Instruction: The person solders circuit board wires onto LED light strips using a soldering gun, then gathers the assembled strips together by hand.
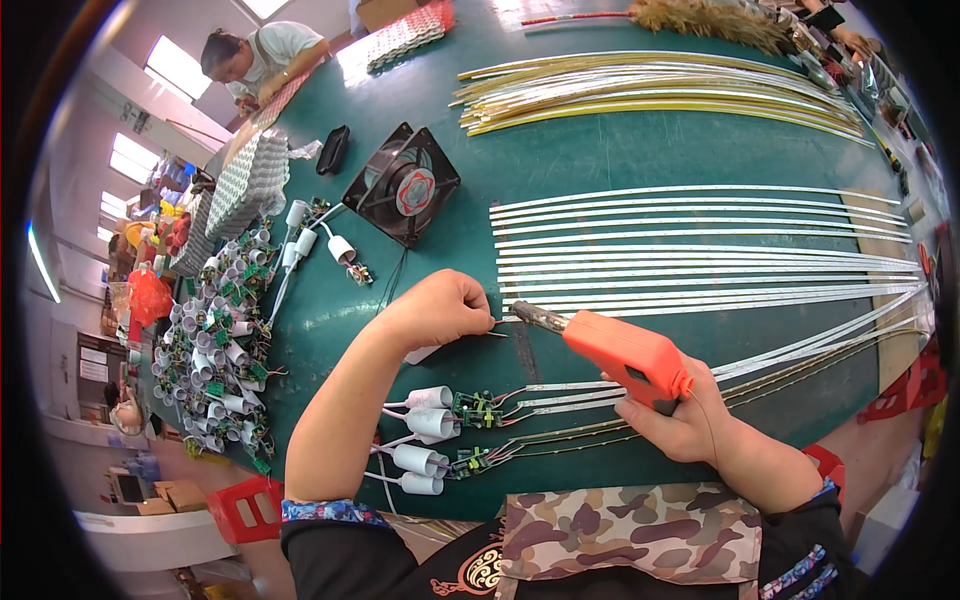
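In my right hand [690,425] is an orange soldering gun [622,348], its dark metal tip pointing left. That tip hovers at the left end of a white LED strip [640,307]; whether they touch, I cannot tell. My left hand [440,305] is pinched closed beside it, with thin wires [497,334] showing at the fingertips. Below this hand lie white plastic sleeves [430,399] with green circuit boards [478,409], wired to strips that run right, beneath my right hand. More white strips [700,222] lie in parallel rows beyond the gun.
A black fan [402,185] stands beyond my left hand. Heaped on the left are many sleeves with boards [215,350]. Yellowish strips [650,90] are bundled at the far side of the green table [560,165]. Another person [262,62] works at the far left.
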A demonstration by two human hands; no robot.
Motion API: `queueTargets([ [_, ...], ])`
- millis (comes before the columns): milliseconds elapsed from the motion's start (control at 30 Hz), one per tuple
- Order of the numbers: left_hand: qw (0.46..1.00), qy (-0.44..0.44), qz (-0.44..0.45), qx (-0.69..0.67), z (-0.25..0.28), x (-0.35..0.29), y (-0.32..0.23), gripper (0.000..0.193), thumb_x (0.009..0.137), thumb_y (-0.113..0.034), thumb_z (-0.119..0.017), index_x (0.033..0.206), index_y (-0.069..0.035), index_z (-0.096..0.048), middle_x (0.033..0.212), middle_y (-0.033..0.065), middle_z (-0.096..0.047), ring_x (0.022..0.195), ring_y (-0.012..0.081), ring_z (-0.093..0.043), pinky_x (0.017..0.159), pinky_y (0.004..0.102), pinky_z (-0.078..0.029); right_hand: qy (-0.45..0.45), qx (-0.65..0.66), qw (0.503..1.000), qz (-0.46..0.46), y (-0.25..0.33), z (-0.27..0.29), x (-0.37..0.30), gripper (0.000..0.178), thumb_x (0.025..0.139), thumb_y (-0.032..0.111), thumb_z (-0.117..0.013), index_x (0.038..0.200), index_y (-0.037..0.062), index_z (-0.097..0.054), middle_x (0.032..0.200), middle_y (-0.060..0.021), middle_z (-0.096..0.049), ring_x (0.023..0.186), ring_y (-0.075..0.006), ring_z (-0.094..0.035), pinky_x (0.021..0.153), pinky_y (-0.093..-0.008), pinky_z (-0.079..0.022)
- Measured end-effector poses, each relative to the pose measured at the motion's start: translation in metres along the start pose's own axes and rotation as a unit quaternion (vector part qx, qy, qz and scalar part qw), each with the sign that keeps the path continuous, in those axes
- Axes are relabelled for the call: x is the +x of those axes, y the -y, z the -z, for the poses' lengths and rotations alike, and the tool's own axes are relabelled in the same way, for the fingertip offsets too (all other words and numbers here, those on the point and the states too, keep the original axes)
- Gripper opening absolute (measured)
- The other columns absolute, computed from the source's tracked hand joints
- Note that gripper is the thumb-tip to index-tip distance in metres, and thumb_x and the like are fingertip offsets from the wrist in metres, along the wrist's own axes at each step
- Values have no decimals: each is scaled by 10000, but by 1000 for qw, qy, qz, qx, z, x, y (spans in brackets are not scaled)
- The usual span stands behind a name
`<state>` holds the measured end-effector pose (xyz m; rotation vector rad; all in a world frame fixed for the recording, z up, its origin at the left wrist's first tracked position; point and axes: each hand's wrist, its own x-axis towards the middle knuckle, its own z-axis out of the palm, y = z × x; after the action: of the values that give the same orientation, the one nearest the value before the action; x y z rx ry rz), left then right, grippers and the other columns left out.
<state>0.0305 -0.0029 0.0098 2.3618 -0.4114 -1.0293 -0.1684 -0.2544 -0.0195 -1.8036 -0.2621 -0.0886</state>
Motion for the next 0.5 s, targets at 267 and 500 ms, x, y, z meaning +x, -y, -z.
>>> queueTargets([
  [267,1000,2,19,-2,0,0,-3,153,776,-157,-707,808,-8,-706,672,33,-616,636,114,-548,591,303,-444,6,-4,1000,12,-5,-4,-1,561,830,73,-747,1338,-15,-524,1038,-153,-666,864,-265,-673,778,-340,-530],
  [500,1000,2,3,-1,-1,2,0,148,768,-152,-699,790,-5,-695,662,34,-610,628,117,-544,584,307,-443,21,-20,1000,-7,-3,-4,-2,579,832,87,-748,1353,-9,-514,1076,-161,-668,894,-284,-680,796,-355,-536],
])
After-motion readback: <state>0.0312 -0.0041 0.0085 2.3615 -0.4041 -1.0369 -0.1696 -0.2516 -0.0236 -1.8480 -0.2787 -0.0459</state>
